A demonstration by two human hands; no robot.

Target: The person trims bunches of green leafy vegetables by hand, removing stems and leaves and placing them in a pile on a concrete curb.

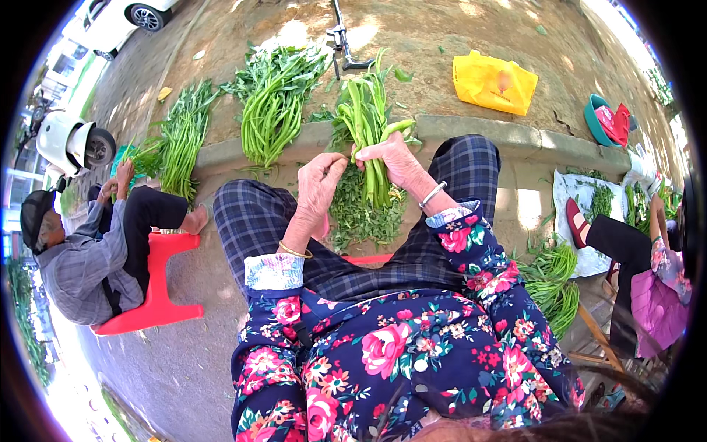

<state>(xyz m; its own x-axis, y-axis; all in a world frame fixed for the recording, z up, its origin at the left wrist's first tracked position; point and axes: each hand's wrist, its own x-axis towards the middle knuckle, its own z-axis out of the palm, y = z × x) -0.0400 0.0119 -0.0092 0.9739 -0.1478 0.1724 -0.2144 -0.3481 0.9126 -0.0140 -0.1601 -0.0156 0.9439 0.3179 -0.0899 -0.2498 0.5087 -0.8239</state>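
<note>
My right hand (pixel 395 157) grips a bundle of thick green vegetable stems (pixel 362 116), which look like water spinach, between my knees. One stem bends out over the thumb side of that hand. Close against the bundle's left side, my left hand (pixel 321 179) has its thumb and fingertips pinched together. Whatever lies between those fingertips is too small to make out. Below the bundle is a heap of loose leaves (pixel 362 224), partly hidden by the stem ends. A larger pile of the same greens (pixel 270 110) lies on the kerb, ahead and to the left.
Another pile of greens (pixel 188 138) lies left, near a person (pixel 94 259) on a red plastic stool (pixel 160 287). Ahead are a crutch-like metal stick (pixel 343 41), a yellow bag (pixel 494 83) and a teal basin (pixel 595 119). At right, a seated person (pixel 624 243) works beside more greens (pixel 552 282).
</note>
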